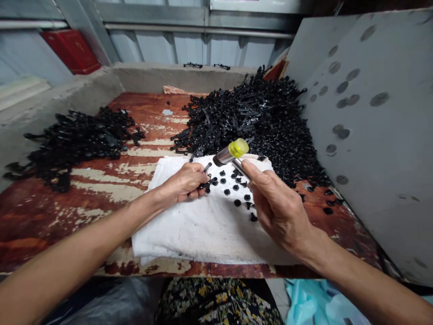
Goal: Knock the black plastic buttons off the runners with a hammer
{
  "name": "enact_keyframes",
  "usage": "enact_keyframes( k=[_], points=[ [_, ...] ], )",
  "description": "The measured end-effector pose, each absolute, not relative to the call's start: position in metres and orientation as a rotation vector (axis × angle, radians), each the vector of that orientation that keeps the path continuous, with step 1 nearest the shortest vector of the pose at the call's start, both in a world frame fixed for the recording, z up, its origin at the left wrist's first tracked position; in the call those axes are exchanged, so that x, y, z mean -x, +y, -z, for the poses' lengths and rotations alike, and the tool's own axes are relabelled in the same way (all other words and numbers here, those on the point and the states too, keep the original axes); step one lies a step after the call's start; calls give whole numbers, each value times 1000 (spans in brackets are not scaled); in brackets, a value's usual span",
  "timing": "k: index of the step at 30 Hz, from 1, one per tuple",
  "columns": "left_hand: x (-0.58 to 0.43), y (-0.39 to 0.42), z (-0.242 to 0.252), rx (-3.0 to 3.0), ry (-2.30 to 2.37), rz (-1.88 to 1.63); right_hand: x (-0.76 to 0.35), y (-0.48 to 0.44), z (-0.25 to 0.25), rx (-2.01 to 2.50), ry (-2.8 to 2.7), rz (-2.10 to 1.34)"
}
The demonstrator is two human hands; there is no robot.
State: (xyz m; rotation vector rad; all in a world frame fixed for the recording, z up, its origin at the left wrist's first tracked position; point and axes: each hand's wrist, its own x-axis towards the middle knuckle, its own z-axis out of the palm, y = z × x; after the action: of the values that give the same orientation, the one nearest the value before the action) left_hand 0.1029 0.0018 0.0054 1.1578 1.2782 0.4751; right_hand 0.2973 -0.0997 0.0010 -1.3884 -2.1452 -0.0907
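Observation:
My right hand (275, 201) grips the metal handle of a small mallet (227, 154), which has a yellow face on one end and a dark face on the other. The mallet's head is raised over the white cloth (179, 230). On that cloth my left hand (189, 180) is closed on a black plastic part (211, 180) with slim arms; the fingers cover some of it. Between my hands lie several small round black caps (227, 192) with short stems.
A big heap of black parts (237, 113) fills the back right of the worn red-brown tabletop (108, 180). A smaller heap (84, 135) lies at the left. A grey panel (375, 135) stands along the right side, and a concrete ledge (145, 76) runs behind.

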Motion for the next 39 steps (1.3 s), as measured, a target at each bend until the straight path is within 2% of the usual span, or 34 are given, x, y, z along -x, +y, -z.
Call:
enact_keyframes(
  k=[4, 8, 16, 19, 24, 28, 39],
  points=[
    [-103, 2, -5, -1188, 1292, -452, -298, -99, -1, 1490, -2329, 52],
    [-102, 2, -4, -1187, 1285, -446, -295, -100, -2, 1443, -2188, 101],
    [-103, 0, -5, -1247, 1301, -440, -290, -99, -4, 1601, -2341, 136],
    [-104, -3, -10, -1234, 1325, -446, -292, -95, -8, 1595, -2338, -52],
    [-109, -16, -22, -1037, 1266, -659, -292, -88, -15, 1432, -1826, -529],
    [-110, -24, -25, -984, 1197, -645, -291, -88, -12, 1376, -1613, -881],
    [-108, -21, -23, -1222, 1193, -330, -315, -123, -4, 1506, -1275, -1043]
  ],
)
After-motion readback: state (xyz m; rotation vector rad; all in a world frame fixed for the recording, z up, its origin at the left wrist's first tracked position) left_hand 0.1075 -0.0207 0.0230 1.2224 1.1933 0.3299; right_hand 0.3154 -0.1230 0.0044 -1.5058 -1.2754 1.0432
